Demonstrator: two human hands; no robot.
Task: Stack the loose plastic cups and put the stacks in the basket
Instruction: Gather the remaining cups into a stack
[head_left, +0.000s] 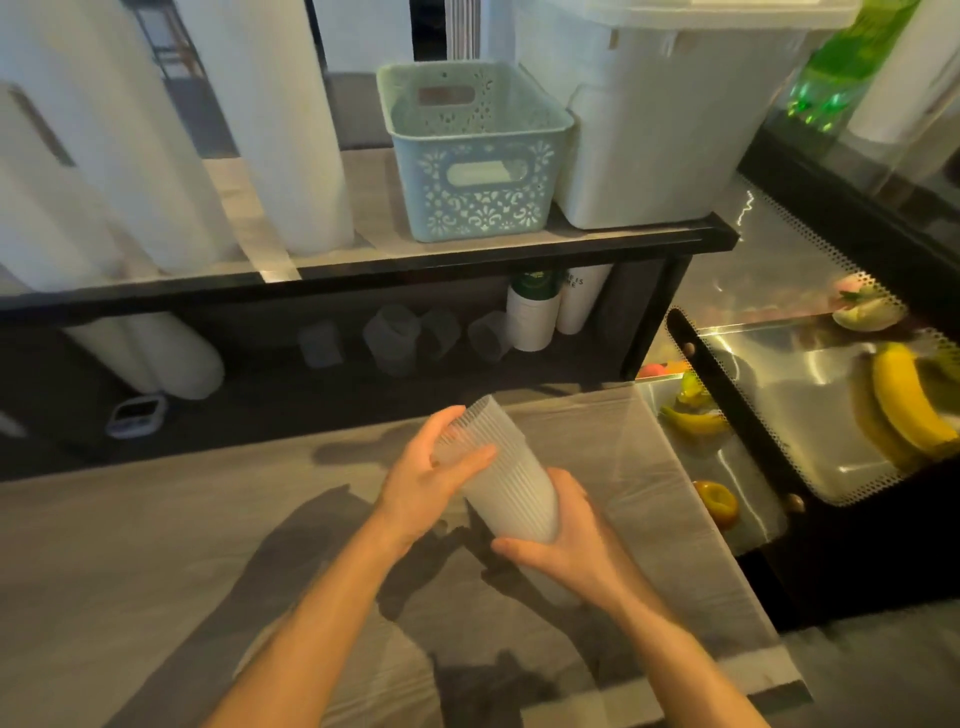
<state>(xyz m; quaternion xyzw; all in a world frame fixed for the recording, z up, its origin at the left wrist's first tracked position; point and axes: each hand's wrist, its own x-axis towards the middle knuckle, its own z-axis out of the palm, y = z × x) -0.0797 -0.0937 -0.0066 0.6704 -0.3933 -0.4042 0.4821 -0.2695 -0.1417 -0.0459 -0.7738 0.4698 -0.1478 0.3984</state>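
Cup stack (506, 475): translucent ribbed cups nested together, held tilted above the counter, between both hands. Left hand (428, 475) is curled round the upper part of the stack, thumb across the front. Right hand (563, 535) grips the lower end from the right side, fingers wrapped underneath.

Surface: grey counter (156, 545), partly covered w/ clear film near its right edge. Hand and arm shadows fall on it below the stack.

Edges/room: counter's right edge borders a glass display case (810, 426). A black-framed shelf (467, 252) runs across behind the counter, raised above it. Bare counter lies left of the hands.

Basket (475, 156): pale blue, perforated pattern, on the shelf top, well apart from the stack, straight beyond it. Interior looks vacant as far as visible.

Other items: white bin (665, 124) just beside the basket on its right; tall white rolls (270, 124) to its left. Under the shelf: loose clear cups (395, 338), blurred, count unclear, plus white paper cups (535, 317). Bananas (904, 400) inside the case. Small white device (137, 415) at counter's back left.
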